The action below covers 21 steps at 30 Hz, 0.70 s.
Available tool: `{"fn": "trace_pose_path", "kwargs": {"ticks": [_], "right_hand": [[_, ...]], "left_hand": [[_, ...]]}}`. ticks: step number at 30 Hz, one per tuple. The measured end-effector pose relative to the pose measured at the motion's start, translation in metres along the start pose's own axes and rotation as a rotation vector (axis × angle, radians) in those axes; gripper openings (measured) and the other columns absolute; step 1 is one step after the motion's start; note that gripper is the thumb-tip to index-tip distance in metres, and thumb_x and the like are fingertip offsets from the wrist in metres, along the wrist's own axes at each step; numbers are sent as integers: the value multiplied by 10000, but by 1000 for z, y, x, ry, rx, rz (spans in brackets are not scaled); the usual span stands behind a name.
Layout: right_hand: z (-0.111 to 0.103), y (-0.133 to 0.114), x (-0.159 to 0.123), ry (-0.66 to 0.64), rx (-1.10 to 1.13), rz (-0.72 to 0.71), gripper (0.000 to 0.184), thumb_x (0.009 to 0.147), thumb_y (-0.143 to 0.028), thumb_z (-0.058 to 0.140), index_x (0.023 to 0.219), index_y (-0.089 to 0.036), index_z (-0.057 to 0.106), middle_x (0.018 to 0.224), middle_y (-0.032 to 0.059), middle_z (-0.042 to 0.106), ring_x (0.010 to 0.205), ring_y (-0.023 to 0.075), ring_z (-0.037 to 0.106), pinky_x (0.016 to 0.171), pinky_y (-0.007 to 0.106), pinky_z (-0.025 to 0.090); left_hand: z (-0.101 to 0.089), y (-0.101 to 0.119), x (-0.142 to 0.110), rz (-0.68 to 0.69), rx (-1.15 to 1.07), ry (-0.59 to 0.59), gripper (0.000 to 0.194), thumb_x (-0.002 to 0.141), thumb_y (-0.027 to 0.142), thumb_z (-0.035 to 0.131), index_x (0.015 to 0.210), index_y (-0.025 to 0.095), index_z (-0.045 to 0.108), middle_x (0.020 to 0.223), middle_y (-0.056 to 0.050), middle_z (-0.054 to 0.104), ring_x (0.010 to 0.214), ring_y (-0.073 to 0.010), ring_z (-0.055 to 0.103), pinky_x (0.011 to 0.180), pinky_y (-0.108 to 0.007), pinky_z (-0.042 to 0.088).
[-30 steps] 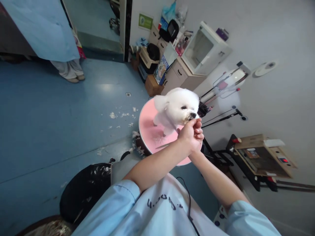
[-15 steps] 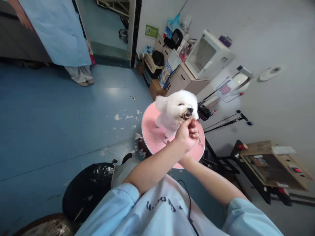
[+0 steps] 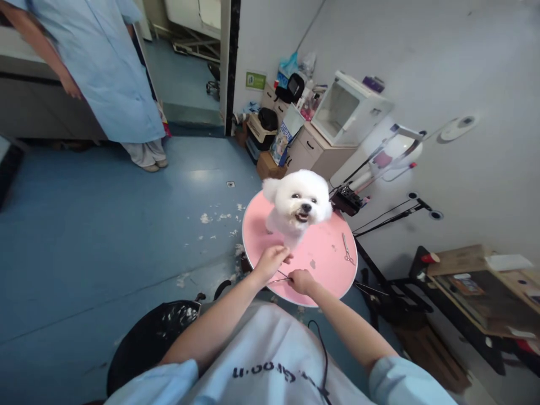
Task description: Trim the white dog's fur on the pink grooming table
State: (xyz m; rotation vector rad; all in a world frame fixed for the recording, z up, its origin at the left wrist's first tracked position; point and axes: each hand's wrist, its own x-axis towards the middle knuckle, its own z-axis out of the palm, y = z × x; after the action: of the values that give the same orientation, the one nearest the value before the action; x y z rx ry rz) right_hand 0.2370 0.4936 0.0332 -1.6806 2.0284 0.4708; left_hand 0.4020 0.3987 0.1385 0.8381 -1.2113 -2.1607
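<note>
A small white fluffy dog (image 3: 297,207) sits on a round pink table (image 3: 329,264), facing me with its mouth open. My left hand (image 3: 271,261) hovers over the near edge of the table just below the dog's front, fingers loosely curled. My right hand (image 3: 301,280) rests at the table's near rim, closed on a thin metal tool (image 3: 280,278), either a comb or scissors, that sticks out to the left. A pair of scissors (image 3: 347,251) lies on the right side of the table.
Another person in a light blue coat (image 3: 105,73) stands at the back left. Hair clippings (image 3: 215,216) lie on the blue floor. A black bin bag (image 3: 152,337) sits at my left. Cabinets and a white box (image 3: 350,107) line the wall; a wooden cart (image 3: 476,281) stands right.
Both hands have come down from the dog's muzzle to the near edge of the table. The dog has turned its head to face me. My right hand now grips a thin metal tool.
</note>
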Motion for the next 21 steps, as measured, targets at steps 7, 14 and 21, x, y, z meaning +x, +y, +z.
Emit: {"fn": "trace_pose_path", "kwargs": {"ticks": [7,14,21], "right_hand": [[3,28,11,-134,-67,82,308,854,-376,583,938,-117,726,1004,179,703,943,253,665,764,295,477],[-11,17,-5,-22,-48,57,384,929,-290,371,996,-84,688,1024,224,677,982,297,649,854,395,440],[-33,-12,-11,-107,92,135,309,893,-200,375,950,-90,658,976,222,684,923,295,668,781,387,461]], "left_hand": [[-22,16,57,243,44,159,345,746,443,630,639,117,662,566,-41,589,539,-104,500,559,-229,377],[-106,-31,102,6,-176,172,364,619,313,769,903,121,647,810,-97,688,641,-129,555,552,-226,403],[-122,-24,132,233,-249,455,278,618,355,652,757,145,535,650,-16,586,615,-106,497,621,-233,394]]}}
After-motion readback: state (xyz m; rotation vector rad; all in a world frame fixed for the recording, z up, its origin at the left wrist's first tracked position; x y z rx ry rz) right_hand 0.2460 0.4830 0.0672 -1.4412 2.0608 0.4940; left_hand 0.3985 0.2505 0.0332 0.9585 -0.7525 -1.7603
